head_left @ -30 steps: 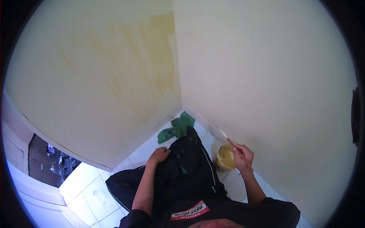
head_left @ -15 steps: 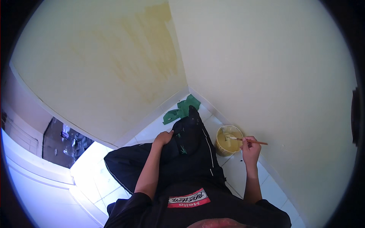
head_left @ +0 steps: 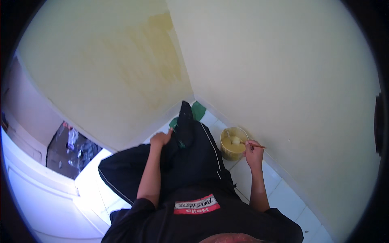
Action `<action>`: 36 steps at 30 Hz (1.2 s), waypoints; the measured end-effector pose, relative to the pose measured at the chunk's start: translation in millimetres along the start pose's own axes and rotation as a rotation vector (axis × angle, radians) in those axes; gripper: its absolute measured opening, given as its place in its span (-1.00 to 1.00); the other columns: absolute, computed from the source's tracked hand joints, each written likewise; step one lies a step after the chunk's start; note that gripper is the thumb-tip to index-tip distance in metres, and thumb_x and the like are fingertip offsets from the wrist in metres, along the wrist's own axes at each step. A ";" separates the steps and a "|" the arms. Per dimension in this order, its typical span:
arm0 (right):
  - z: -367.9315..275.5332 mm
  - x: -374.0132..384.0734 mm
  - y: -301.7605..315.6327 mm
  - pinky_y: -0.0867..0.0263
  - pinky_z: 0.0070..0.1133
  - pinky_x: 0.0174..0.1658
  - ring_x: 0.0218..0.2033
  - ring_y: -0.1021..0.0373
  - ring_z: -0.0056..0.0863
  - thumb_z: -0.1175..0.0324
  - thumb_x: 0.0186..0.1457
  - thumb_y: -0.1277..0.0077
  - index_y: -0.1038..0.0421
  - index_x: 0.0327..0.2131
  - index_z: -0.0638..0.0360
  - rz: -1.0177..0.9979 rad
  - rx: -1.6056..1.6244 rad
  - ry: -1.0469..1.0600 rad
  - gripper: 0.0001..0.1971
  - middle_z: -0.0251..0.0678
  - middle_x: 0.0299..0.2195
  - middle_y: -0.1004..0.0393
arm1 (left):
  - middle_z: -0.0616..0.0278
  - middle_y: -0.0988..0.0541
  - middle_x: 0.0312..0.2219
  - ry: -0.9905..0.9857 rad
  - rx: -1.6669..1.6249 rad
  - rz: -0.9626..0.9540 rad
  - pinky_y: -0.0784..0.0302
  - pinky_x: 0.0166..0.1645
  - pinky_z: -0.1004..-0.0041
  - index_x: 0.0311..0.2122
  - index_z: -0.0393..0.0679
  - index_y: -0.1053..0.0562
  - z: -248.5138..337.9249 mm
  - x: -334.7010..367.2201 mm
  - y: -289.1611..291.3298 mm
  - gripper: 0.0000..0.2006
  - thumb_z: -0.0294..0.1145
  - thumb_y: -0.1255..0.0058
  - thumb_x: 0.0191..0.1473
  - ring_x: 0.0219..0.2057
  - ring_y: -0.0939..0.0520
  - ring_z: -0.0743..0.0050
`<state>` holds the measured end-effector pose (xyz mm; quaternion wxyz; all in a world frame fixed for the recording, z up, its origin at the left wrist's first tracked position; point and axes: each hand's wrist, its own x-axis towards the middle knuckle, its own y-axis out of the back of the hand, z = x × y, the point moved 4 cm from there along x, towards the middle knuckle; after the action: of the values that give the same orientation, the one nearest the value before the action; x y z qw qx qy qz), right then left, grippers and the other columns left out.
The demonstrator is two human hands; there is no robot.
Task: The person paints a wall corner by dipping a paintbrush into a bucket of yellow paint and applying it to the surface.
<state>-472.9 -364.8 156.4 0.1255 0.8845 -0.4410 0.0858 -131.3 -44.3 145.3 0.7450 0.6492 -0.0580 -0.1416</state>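
Brush (head_left: 260, 146) across bkt (head_left: 233, 156) rim, nr wall (head_left: 283, 81)

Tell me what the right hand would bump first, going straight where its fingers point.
The bare right hand would likely meet the yellowish round bucket first, though depth is unclear.

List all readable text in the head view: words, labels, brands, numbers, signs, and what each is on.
Red-and-white label on black shirt: lettering present, upside down in view; wording not transcribed.
Paint bucket: too blurred to make out any text.
Brush: none legible.
Items beyond the doorway: too small and blurred to read.
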 end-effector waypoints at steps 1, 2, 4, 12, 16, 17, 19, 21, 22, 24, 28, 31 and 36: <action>-0.6 -8.8 6.3 -0.37 -0.66 -0.61 -0.69 -0.39 -0.62 0.43 0.17 -0.05 -0.46 -0.29 0.35 0.049 0.042 0.019 -0.86 -0.32 -0.57 -0.44 | -0.24 -0.49 -0.02 0.084 0.022 -0.085 -0.35 0.16 0.12 -0.03 -0.32 -0.50 0.3 -6.2 6.9 -0.13 0.40 0.51 0.13 0.07 -0.49 -0.13; -0.8 -15.9 11.9 -0.37 -0.66 -0.61 -0.69 -0.39 -0.62 0.43 0.17 -0.05 -0.46 -0.29 0.35 0.024 0.029 0.031 -0.86 -0.32 -0.57 -0.44 | -0.24 -0.49 -0.02 0.103 -0.002 -0.088 -0.35 0.16 0.12 -0.03 -0.32 -0.50 -2.6 -10.2 11.6 -0.13 0.40 0.51 0.13 0.07 -0.49 -0.13; 3.9 -14.3 31.6 -0.39 -0.65 -0.60 -0.67 -0.41 -0.60 0.41 0.17 -0.06 -0.46 -0.25 0.34 0.061 -0.018 0.095 -0.83 -0.31 -0.56 -0.45 | -0.20 -0.52 -0.04 0.131 0.036 -0.019 -0.38 0.12 0.14 -0.04 -0.30 -0.51 -2.2 -2.3 20.3 -0.15 0.39 0.46 0.13 0.05 -0.52 -0.06; 28.6 -16.0 29.2 -0.41 -0.66 -0.60 -0.65 -0.44 -0.58 0.41 0.17 -0.06 -0.46 -0.25 0.33 -0.037 0.028 -0.073 -0.84 -0.25 -0.51 -0.50 | 0.01 -0.59 -0.10 0.254 0.228 0.057 -0.42 0.02 0.11 -0.11 -0.17 -0.57 -74.9 22.4 -0.7 -0.27 0.33 0.36 0.14 -0.02 -0.58 0.10; 26.6 -6.9 15.2 -0.41 -0.65 -0.60 -0.64 -0.45 -0.57 0.41 0.18 -0.05 -0.46 -0.25 0.32 0.050 0.006 -0.124 -0.84 -0.25 -0.51 -0.50 | 0.02 -0.57 -0.06 0.226 0.233 -0.068 -0.43 0.04 0.15 -0.07 -0.16 -0.56 -78.5 12.2 -27.8 -0.28 0.33 0.34 0.14 0.01 -0.56 0.10; 27.5 -7.1 15.2 -0.41 -0.64 -0.59 -0.63 -0.45 -0.57 0.41 0.18 -0.04 -0.46 -0.26 0.32 0.089 0.037 -0.157 -0.85 -0.26 -0.52 -0.49 | 0.04 -0.55 -0.02 0.200 0.219 -0.131 -0.41 0.07 0.16 -0.04 -0.14 -0.54 -74.6 12.1 -33.7 -0.29 0.32 0.32 0.14 0.04 -0.55 0.09; 27.4 -7.9 22.1 -0.39 -0.65 -0.59 -0.64 -0.44 -0.58 0.42 0.18 -0.04 -0.46 -0.27 0.31 0.083 -0.018 -0.174 -0.86 -0.26 -0.51 -0.49 | -0.03 -0.55 -0.03 0.123 0.221 -0.203 -0.42 0.09 0.17 -0.07 -0.19 -0.55 -58.6 4.4 -55.7 -0.28 0.31 0.36 0.15 0.04 -0.54 0.03; 19.2 3.2 14.0 -0.37 -0.66 -0.59 -0.64 -0.42 -0.60 0.42 0.18 -0.04 -0.45 -0.28 0.31 0.057 -0.056 -0.171 -0.87 -0.27 -0.51 -0.49 | -0.11 -0.53 -0.04 0.044 0.166 -0.293 -0.44 0.10 0.14 -0.11 -0.25 -0.55 -64.7 5.2 -86.6 -0.35 0.19 0.29 0.15 0.02 -0.54 -0.06; 11.8 13.7 3.7 -0.36 -0.64 -0.55 -0.62 -0.44 -0.59 0.43 0.17 -0.03 -0.46 -0.29 0.32 0.017 -0.124 -0.092 -0.87 -0.28 -0.52 -0.50 | -0.12 -0.54 -0.06 0.042 0.133 -0.288 -0.45 0.08 0.13 -0.13 -0.26 -0.55 -81.6 12.7 -98.4 -0.42 0.12 0.21 0.12 0.01 -0.55 -0.07; 4.8 25.0 -10.9 -0.34 -0.62 -0.49 -0.59 -0.45 -0.57 0.44 0.13 -0.05 -0.46 -0.31 0.33 -0.044 -0.212 0.015 -0.87 -0.27 -0.54 -0.51 | -0.12 -0.54 -0.07 -0.004 0.106 -0.361 -0.47 0.07 0.12 -0.13 -0.25 -0.56 -93.0 19.2 -125.2 -0.51 0.00 0.12 0.09 0.00 -0.55 -0.07; 10.2 37.8 -24.0 -0.34 -0.60 -0.47 -0.58 -0.45 -0.56 0.45 0.07 -0.09 -0.46 -0.37 0.33 -0.104 -0.344 0.019 -0.88 -0.24 -0.56 -0.53 | -0.16 -0.56 -0.13 -0.052 0.092 -0.442 -0.49 0.04 0.11 -0.19 -0.28 -0.56 -57.3 38.0 -123.0 -0.57 -0.10 0.12 0.09 -0.04 -0.57 -0.08; 0.6 41.7 -51.9 -0.32 -0.60 -0.47 -0.59 -0.43 -0.57 0.44 0.08 -0.09 -0.45 -0.41 0.33 -0.127 -0.410 0.067 -0.88 -0.23 -0.55 -0.53 | -0.16 -0.58 -0.17 -0.029 0.076 -0.434 -0.51 0.02 0.11 -0.24 -0.30 -0.56 -97.7 48.7 -149.3 -0.60 -0.14 0.14 0.13 -0.05 -0.57 -0.10; 20.2 52.7 -58.1 -0.30 -0.60 -0.48 -0.60 -0.40 -0.59 0.44 0.09 -0.09 -0.46 -0.41 0.32 -0.214 -0.432 -0.105 -0.88 -0.24 -0.58 -0.52 | -0.19 -0.59 -0.29 -0.165 -0.026 -0.265 -0.52 -0.10 0.01 -0.32 -0.27 -0.57 -50.3 63.6 -136.2 -0.55 -0.05 0.18 0.20 -0.21 -0.61 -0.20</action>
<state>-394.0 -377.2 142.5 0.2969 0.8820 -0.3590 -0.0706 -75.6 -30.5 -2.4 0.7209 0.6277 -0.0310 -0.2921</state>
